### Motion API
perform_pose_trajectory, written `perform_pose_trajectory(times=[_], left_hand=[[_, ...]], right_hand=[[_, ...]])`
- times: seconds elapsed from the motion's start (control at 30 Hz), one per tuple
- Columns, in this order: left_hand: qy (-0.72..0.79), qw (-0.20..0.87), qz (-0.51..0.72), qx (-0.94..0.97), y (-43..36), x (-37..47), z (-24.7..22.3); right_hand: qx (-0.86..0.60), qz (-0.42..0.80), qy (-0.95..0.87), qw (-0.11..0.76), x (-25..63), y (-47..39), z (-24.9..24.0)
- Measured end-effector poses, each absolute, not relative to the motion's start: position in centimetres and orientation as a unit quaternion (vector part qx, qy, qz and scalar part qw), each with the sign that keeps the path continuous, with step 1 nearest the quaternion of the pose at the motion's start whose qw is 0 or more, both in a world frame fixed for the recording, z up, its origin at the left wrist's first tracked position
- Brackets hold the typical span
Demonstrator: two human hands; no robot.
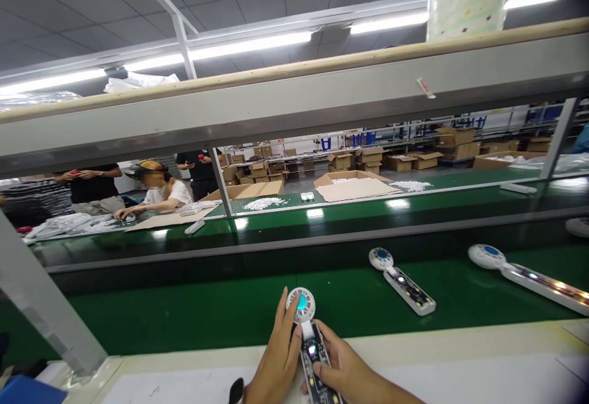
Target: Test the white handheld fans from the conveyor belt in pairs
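Observation:
In the lower middle I hold a white handheld device (321,367) that resembles a small fan, with a round slotted head and a blue-green centre. Its handle lacks a cover on the upper side, so a dark circuit board and a lit white light show. My right hand (343,361) wraps the handle from the right, thumb on the board. My left hand (276,352) grips at the head and neck from the left, one fingertip near the blue-green centre. Two similar devices lie on the green belt to the right: one (407,287) nearer, another (529,275) with orange lights.
The green belt (184,312) runs beyond a pale worktop edge (151,373). A metal post (46,306) stands left; a shelf beam (294,106) crosses overhead. Behind, a seated person (168,192) works beside white parts, with cardboard (354,186) and small white pieces (264,204) on another belt.

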State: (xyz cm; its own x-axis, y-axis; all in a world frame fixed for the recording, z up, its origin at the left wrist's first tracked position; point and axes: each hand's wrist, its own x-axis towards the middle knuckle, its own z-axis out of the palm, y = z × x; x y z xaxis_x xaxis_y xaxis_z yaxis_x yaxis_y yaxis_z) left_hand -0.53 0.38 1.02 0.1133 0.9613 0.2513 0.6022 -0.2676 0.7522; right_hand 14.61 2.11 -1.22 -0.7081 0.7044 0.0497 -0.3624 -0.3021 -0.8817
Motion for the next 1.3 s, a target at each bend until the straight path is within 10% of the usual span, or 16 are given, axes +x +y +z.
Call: perform_pose_trajectory(times=[0.37, 0.93, 1.3], left_hand=[[0.410, 0.024, 0.375, 0.831, -0.3, -0.6, -0.8], [0.425, 0.177, 0.280, 0.842, 0.3, -1.0, -2.9], [0.603, 0.048, 0.377, 0.702, 1.2, -1.2, -0.8]], right_hand=[[-0.178, 0.761, -0.501, 0.371, 14.9, 1.8, 0.0], [-0.162, 0.775, -0.486, 0.371, 14.7, 2.0, -0.1], [-0.246, 0.803, -0.431, 0.329, 14.9, 2.7, -1.1]])
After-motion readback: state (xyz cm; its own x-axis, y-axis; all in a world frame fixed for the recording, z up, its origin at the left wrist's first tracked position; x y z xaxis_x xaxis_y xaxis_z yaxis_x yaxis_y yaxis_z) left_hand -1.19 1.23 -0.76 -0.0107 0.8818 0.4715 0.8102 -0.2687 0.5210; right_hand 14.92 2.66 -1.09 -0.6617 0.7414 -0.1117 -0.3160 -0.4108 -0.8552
